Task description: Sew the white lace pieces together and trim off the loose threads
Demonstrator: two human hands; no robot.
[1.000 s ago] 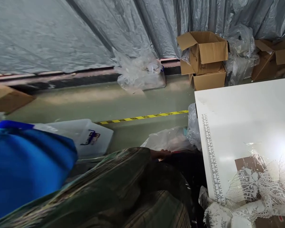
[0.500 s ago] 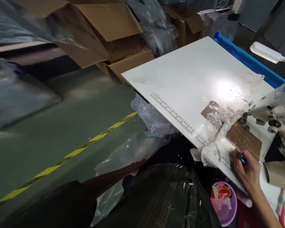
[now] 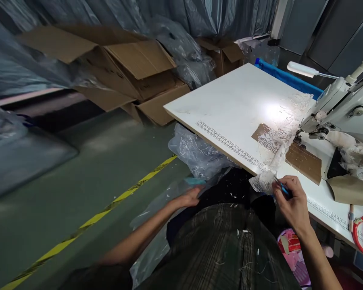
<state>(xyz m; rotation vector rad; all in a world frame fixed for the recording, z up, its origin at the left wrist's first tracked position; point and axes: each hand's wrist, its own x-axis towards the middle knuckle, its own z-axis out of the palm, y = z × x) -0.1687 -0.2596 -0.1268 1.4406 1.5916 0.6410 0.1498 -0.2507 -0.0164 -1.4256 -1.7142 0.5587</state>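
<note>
My right hand (image 3: 292,201) is closed on a small blue-handled tool (image 3: 283,188) and touches the end of a white lace strip (image 3: 274,161) that hangs over the front edge of the white sewing table (image 3: 230,104). The lace runs back over a brown card (image 3: 302,157) to the white sewing machine (image 3: 341,108). My left hand (image 3: 191,196) reaches down beside my lap to clear plastic bags (image 3: 196,155) below the table's corner, resting on a bag; its fingers are partly hidden.
A printed ruler (image 3: 230,145) lines the table's front edge. Red-handled scissors (image 3: 361,233) lie at the far right. Open cardboard boxes (image 3: 133,72) and plastic sheeting stand behind. A yellow tape line (image 3: 115,201) crosses the green floor. A pink basket (image 3: 293,253) sits under the table.
The view has swung right from the floor and boxes to the table and machine. My right hand has come into view and lifted toward the lace end; my left hand stays at the bags.
</note>
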